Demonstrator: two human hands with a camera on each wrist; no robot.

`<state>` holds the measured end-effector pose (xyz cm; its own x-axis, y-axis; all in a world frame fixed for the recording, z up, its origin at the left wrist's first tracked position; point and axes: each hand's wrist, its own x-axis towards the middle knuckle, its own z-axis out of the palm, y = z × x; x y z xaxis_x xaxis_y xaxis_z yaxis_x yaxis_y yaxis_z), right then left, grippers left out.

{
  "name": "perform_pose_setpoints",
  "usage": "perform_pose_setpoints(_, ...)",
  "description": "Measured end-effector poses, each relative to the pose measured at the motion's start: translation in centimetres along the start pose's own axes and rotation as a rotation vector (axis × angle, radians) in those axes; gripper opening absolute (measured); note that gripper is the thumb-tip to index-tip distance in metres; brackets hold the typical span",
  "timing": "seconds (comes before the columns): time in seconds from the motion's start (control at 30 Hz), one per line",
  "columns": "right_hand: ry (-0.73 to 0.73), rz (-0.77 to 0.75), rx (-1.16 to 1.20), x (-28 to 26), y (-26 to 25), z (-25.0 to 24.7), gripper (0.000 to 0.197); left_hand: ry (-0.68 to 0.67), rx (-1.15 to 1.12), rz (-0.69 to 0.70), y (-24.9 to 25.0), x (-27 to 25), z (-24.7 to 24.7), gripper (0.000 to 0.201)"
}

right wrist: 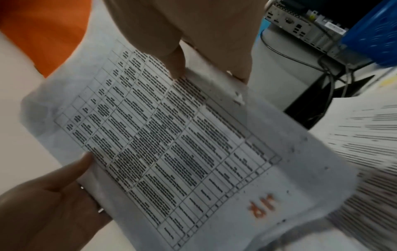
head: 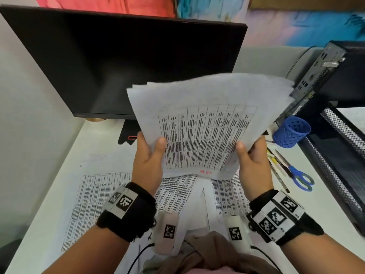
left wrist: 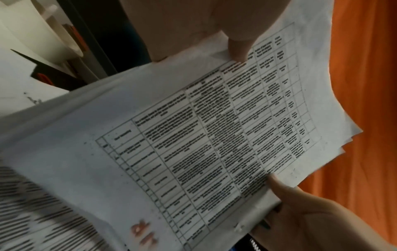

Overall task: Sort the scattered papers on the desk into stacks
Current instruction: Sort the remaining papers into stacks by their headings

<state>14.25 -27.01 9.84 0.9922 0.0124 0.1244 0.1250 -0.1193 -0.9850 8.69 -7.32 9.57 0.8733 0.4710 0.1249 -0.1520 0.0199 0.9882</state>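
I hold a bundle of printed table sheets [head: 207, 125] tilted up above the desk, its edges fanned unevenly. My left hand [head: 151, 153] grips its lower left edge, thumb on the front. My right hand [head: 249, 155] grips the lower right edge the same way. The top sheet [left wrist: 193, 135] bears a grid of text and a red stamp near its bottom. In the right wrist view the bundle [right wrist: 171, 144] spans the frame between both hands. More printed sheets lie scattered flat on the desk below: one at the left [head: 94, 198] and overlapping ones in the middle [head: 177, 192] and right [head: 227, 196].
A dark monitor [head: 128, 62] stands behind the bundle on the white desk [head: 49, 204]. At the right are a blue mesh pen cup [head: 291, 132], blue-handled scissors [head: 300, 177], loose pens [head: 276, 165], a computer case [head: 325, 76] and a black mesh tray [head: 339, 155].
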Motion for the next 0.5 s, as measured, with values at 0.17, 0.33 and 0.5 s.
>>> perform_pose_setpoints(0.17, -0.15, 0.186, -0.139, -0.9, 1.9, 0.1, 0.035, -0.041, 0.111, -0.088, -1.8, -0.7, -0.2, 0.026)
perform_pose_setpoints(0.33, -0.082, 0.166, -0.137, -1.0, 2.0, -0.3, 0.032, 0.018, 0.087, -0.073, -1.8, -0.9, -0.2, 0.029)
perform_pose_setpoints(0.5, -0.22, 0.283, -0.284, -1.3, 3.2, -0.3, 0.034, -0.03, 0.16, -0.163, -3.4, -1.2, -0.4, 0.03)
